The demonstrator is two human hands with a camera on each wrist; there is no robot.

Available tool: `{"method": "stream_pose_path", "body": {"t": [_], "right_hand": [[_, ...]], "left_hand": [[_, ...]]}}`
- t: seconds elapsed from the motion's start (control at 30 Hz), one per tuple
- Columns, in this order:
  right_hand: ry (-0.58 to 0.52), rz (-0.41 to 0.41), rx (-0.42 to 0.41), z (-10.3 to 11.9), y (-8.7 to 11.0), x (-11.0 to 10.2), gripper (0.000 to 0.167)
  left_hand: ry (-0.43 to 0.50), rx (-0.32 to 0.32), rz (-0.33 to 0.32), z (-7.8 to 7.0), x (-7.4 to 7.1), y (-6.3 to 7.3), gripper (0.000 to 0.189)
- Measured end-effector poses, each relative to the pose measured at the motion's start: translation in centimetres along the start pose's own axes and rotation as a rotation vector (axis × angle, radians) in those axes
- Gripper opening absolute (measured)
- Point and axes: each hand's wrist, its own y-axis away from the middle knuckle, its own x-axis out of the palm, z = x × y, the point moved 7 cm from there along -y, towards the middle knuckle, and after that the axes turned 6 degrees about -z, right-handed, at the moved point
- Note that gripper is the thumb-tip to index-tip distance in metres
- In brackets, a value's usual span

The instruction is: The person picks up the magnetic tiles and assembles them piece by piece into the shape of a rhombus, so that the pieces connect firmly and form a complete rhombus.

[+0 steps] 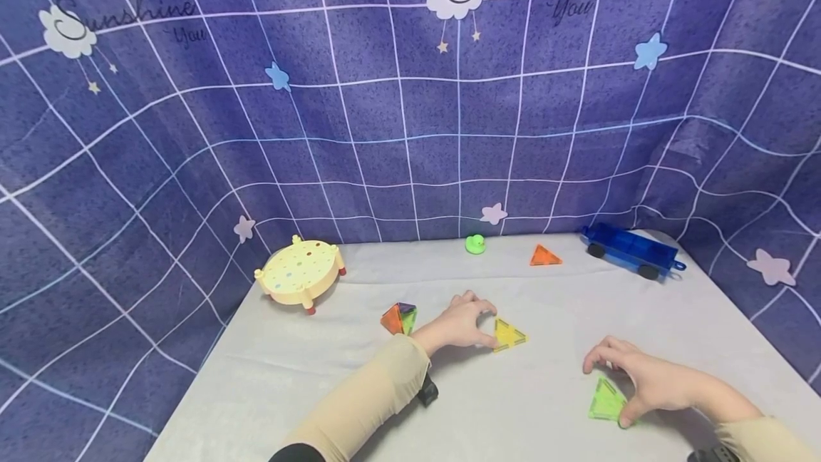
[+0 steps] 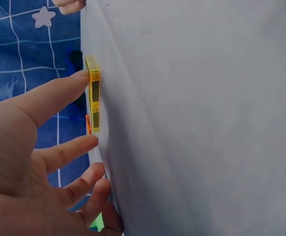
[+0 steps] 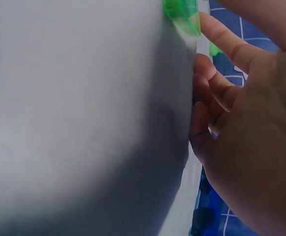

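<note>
Right hand (image 1: 651,380), fingers unclenched, brackets one flat green triangle (image 1: 606,400) between thumb and forefinger. Left hand (image 1: 460,323), fingers spread, touches one yellow triangle (image 1: 509,334) with its thumb.

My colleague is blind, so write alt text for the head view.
A person's left hand touches a yellow triangle and the right hand is at a green triangle on a pale table. Farther back are a round yellow toy, green duck, orange triangle and blue cart.
</note>
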Motion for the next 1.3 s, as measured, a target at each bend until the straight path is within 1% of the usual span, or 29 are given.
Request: {"method": "stream_pose_path", "body": {"t": [0.13, 0.23, 0.3, 0.43, 0.6, 0.77, 0.9, 1.0, 1.17, 1.23, 1.3], "right_hand": [[0.012, -0.009, -0.001, 0.1, -0.2, -0.1, 0.066], [0.02, -0.028, -0.005, 0.0, -0.6, -0.2, 0.06], [0.028, -0.042, 0.008, -0.2, -0.9, -0.2, 0.058], [0.041, -0.074, 0.041, -0.6, -1.7, -0.3, 0.057], [0.035, -0.075, 0.112, -1.2, -3.0, -0.1, 0.056], [0.049, -0.072, 0.164, -1.6, -4.5, 0.0, 0.055], [0.038, -0.086, 0.202, -1.8, -6.1, 0.1, 0.054], [0.034, -0.112, 0.246, -2.3, -7.5, 0.2, 0.054], [0.096, -0.174, 0.294, -3.0, -9.5, 0.4, 0.052], [0.103, -0.182, 0.311, -3.4, -10.2, 0.7, 0.051], [0.082, -0.182, 0.326, -3.6, -10.8, 1.0, 0.051]], "left_hand": [[0.017, -0.014, 0.002, 0.0, 0.0, 0.2, 0.062], [0.011, -0.026, 0.004, 0.0, 0.0, 0.3, 0.064], [0.0, -0.03, 0.003, 0.1, 0.0, 0.4, 0.065], [-0.004, -0.026, -0.001, 0.1, -0.1, 0.5, 0.064], [-0.001, 0.002, -0.006, 0.1, -0.2, 1.0, 0.062], [0.008, 0.017, -0.006, 0.3, -0.4, 1.8, 0.062], [0.02, 0.009, -0.004, 0.6, -0.6, 2.4, 0.063], [0.023, -0.006, -0.003, 0.9, -0.5, 2.8, 0.062], [0.011, -0.009, -0.004, 0.8, -0.5, 3.3, 0.062], [0.005, -0.006, -0.005, 0.7, -0.6, 3.4, 0.062], [0.005, -0.003, -0.006, 0.6, -0.6, 3.4, 0.062]]}}
